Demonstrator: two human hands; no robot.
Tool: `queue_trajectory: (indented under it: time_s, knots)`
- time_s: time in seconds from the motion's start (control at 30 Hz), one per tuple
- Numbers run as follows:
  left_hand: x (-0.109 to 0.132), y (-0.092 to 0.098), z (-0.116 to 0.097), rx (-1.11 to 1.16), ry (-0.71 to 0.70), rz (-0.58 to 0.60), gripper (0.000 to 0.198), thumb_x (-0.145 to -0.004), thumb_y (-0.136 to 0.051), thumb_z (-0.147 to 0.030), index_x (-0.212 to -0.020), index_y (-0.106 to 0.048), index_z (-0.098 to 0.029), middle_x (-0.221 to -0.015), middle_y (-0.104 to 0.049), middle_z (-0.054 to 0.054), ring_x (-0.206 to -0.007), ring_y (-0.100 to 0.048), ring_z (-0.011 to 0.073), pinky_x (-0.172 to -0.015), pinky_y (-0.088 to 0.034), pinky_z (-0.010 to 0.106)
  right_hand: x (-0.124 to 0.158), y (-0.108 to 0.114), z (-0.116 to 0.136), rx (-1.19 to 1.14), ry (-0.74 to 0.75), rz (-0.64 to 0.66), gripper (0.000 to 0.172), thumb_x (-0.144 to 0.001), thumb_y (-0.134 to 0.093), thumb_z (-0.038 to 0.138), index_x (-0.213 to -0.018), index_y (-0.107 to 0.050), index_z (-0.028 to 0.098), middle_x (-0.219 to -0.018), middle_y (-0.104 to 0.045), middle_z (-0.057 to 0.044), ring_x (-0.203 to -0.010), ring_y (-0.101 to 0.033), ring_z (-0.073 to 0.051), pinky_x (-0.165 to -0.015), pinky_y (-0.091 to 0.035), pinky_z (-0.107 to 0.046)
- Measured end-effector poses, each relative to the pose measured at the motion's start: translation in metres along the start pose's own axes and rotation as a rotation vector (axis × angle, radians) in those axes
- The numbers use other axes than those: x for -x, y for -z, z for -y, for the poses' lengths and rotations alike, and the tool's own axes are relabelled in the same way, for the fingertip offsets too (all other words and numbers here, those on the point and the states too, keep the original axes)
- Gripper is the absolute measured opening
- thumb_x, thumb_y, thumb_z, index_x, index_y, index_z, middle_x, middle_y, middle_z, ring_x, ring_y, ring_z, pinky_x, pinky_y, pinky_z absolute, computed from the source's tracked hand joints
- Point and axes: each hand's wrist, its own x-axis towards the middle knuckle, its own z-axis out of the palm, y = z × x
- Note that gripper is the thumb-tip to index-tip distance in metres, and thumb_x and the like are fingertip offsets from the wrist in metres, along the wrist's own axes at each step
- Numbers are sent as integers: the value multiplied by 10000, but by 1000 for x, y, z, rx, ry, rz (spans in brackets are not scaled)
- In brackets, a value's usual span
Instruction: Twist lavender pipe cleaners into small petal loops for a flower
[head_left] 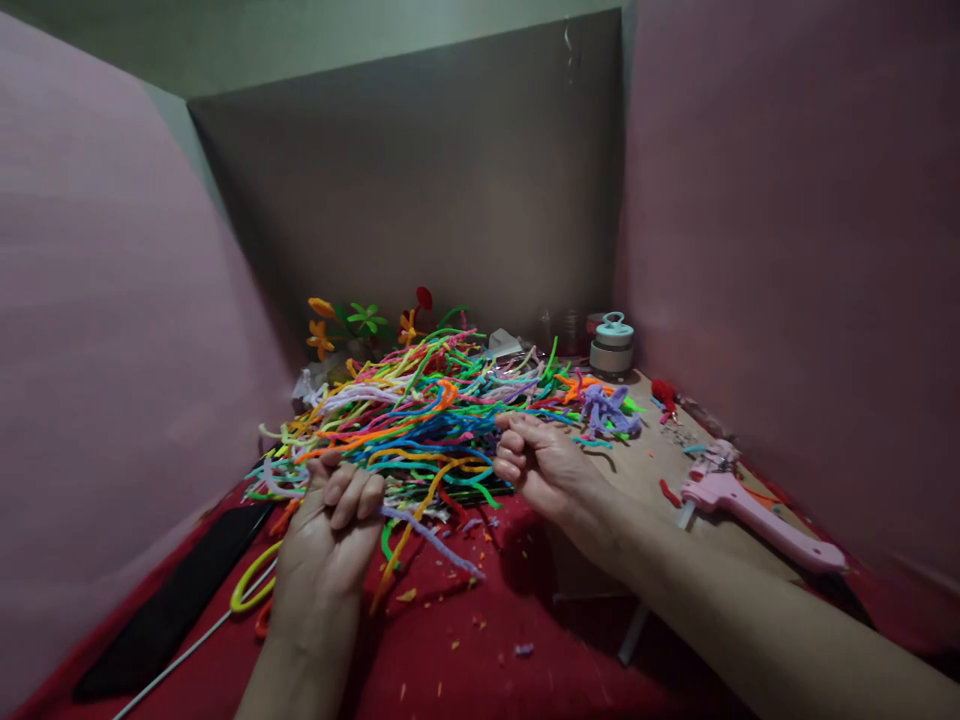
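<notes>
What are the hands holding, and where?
Left hand clutches pipe cleaners from the pile's near edge. Right hand is fisted at that edge too; what it grips cannot be told.

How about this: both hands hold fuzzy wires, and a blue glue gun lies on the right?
No. The glue gun is pink, not blue. The head view shows it lying on the right, while the left hand and right hand hold fuzzy wires.

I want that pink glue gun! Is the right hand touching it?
Apart. The head view shows bare brown board between the right hand, curled on pipe cleaners, and the pink glue gun lying to its right.
</notes>
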Motion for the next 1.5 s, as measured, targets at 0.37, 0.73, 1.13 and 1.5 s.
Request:
queue_trajectory:
  time_s: [0.37, 0.73, 1.13, 1.5]
  knots:
    - [-3, -28, -6, 132, -121, 91, 324, -939, -235, -254, -784, -491, -129, -454, -335, -80, -347, -255, 31, -388, -282, 169, 36, -21, -45, 520, -304, 263, 322, -788, -549, 399, -810, -601, 82, -778, -666, -100, -605, -628, -121, -615, -484, -256]
    - [14, -13, 24, 87, 52, 44, 302, -930, -276, -198, -800, -531, -103, -460, -363, -74, -346, -304, 20, -393, -295, 172, 15, -20, -28, -28, -52, -17, 190, -877, -422, 206, -918, -577, 103, -774, -662, -82, -727, -634, -148, -789, -474, -337]
    - [20, -12, 23, -280, 57, 197, 208, -866, -448, -243, -786, -589, -114, -369, -245, -106, -306, -170, 23, -355, -211, 177, 25, -20, -33, 325, -2, 219, 213, -821, -524, 307, -852, -611, 115, -369, -273, 107, -344, -188, -41, -407, -289, -203]
    - [17, -24, 21, -754, 386, 310, 360, -678, -675, -328, -976, -618, -134, -555, -534, -24, -393, -400, 36, -403, -289, 176, 24, -16, -32, 690, -7, 221, 290, -795, -522, 383, -625, -498, 150, -416, -380, 71, -375, -298, -51, -402, -245, -206]
